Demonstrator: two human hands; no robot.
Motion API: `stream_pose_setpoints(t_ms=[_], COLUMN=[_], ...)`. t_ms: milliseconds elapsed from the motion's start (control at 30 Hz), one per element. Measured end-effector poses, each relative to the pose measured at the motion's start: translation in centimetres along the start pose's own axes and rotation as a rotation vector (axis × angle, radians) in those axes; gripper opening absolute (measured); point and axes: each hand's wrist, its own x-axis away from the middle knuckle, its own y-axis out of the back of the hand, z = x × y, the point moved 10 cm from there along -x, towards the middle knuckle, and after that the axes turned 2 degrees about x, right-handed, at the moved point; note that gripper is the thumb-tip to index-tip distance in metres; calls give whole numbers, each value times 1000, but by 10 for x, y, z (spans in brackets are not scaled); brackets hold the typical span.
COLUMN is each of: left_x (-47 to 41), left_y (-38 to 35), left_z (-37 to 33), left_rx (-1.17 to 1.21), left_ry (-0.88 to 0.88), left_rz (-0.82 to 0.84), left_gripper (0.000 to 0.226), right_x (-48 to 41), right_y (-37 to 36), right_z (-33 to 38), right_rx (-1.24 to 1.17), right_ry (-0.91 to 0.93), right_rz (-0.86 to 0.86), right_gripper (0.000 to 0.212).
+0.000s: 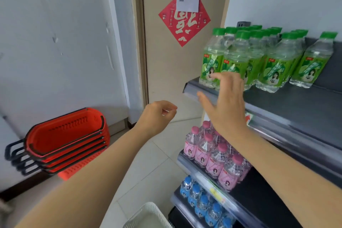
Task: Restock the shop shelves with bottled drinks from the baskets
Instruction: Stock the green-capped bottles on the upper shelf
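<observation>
By green bottles (pixel 238 57), right grip (pixel 228 102) spreads (empty).

Everything is bright and evenly lit — soft, pale light with hardly a shadow, and the white wall (pixel 55 24) looks washed out. Glare streaks the clear front strip of the top shelf (pixel 288 127). My right hand (pixel 227 102) is smeared with motion blur. The wide lens leans the door frame (pixel 139 42) and stretches my left forearm (pixel 83 181) at the bottom edge — the blue-capped bottles (pixel 203 203) there look soft.
</observation>
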Motion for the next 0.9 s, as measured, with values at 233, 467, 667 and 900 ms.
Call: stream_pose_setpoints(t_ms=[233,467,667,900], left_x=[60,223,350,416], left_y=[-22,-72,-128,-193], left_z=[145,355,486,599], left_rx=[4,-10,3,-9], left_ry=[240,669,895,944], left_rz=[62,115,164,185], left_gripper=[20,16,19,20], right_x=[145,356,488,625], right_y=[-161,-263,-342,-451], right_z=[30,35,38,48], right_rx=[-148,-48,-38,-102], right_ry=[-63,-111,-98,-70], right_rz=[768,1340,1497,1535], right_gripper=[43,43,45,43])
